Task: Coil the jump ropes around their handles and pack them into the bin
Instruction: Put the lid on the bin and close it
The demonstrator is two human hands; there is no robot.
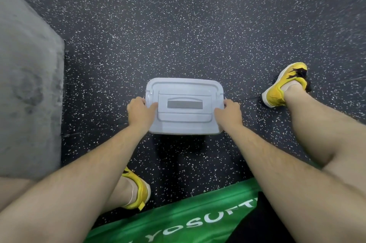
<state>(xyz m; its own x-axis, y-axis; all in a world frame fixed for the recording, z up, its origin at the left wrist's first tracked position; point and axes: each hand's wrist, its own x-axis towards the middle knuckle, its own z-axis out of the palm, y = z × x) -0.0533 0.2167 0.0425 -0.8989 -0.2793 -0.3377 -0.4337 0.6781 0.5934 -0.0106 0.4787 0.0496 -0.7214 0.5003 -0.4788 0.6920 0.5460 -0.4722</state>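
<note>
A pale grey plastic bin (pixel 184 123) with its lid on sits on the speckled black floor between my legs. The lid has a recessed handle in its middle. My left hand (pixel 140 113) grips the bin's left end, fingers curled over the lid's edge and thumb on top. My right hand (pixel 228 113) grips the right end the same way. No jump rope shows anywhere; the lid hides the bin's inside.
A grey block or wall (pixel 27 88) rises at the left. My yellow shoes lie at the right (pixel 285 86) and at the lower left (pixel 138 191). A green mat (pixel 178 221) with white letters lies under me. Bare floor stretches beyond the bin.
</note>
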